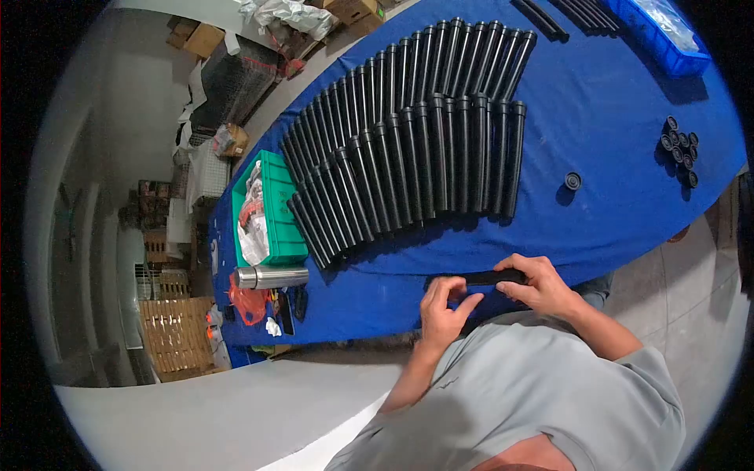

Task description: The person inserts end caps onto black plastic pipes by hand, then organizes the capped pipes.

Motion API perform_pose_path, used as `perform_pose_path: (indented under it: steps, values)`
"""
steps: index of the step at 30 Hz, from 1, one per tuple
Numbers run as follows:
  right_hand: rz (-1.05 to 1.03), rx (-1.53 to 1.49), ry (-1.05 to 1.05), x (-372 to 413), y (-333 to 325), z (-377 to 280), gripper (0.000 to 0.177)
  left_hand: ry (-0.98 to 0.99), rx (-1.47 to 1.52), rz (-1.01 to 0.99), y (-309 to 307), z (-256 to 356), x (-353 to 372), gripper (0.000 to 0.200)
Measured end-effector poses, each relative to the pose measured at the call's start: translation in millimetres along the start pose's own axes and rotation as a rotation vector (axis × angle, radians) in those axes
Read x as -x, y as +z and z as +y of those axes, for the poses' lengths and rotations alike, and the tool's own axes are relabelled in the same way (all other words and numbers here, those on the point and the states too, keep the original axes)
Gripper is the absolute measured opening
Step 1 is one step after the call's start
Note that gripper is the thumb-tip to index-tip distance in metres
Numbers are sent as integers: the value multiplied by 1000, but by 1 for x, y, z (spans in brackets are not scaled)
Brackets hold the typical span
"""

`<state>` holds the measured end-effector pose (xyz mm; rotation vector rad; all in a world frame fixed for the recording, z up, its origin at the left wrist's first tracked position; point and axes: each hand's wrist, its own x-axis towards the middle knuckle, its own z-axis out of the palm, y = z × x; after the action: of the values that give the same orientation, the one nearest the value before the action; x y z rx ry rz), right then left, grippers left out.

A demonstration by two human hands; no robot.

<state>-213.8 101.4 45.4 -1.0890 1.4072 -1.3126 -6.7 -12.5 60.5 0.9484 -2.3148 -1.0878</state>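
A short black tube (483, 278) lies level between my two hands at the table's near edge. My left hand (446, 312) is at the tube's left end, its fingers curled over it and its thumb below. At the right end, my right hand (536, 284) grips the tube between thumb and fingers. Beyond my hands, many black capped tubes (440, 157) lie side by side in two overlapping fanned rows on the blue cloth (581, 102). One round black cap (572, 181) sits alone to the right of the rows.
Several black caps (679, 149) are grouped at the right. A blue bin (682, 63) and loose black tubes (585, 14) are at the far side. At the left are a green crate (284, 228), a steel flask (271, 277) and a red bag (248, 302).
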Motion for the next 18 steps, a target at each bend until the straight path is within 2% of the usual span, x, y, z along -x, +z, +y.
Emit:
perform_pose_path:
  steps: [1,2,5,6,7,9,15,18]
  values:
    - [-2,-5,14,0,1,0,29,295,-195,93,-1,5,-10,39]
    - [-2,-10,30,-1,1,-1,29,310,-204,83,2,7,-16,43]
    - [8,-2,-21,-2,2,5,32,230,-184,-76,15,-18,-17,42]
    - [-13,102,-22,0,-2,-2,36,188,-213,-125,15,-19,-16,43]
    - [-33,58,8,2,-5,-10,40,166,-183,-138,12,-17,-16,38]
    - [-70,-272,31,7,2,2,42,-26,46,-222,2,-1,-17,33]
    - [-171,-265,13,10,-1,-3,40,71,90,-357,-16,6,-18,36]
    - [-118,-312,-50,8,0,-2,39,56,119,-438,-22,-2,-22,36]
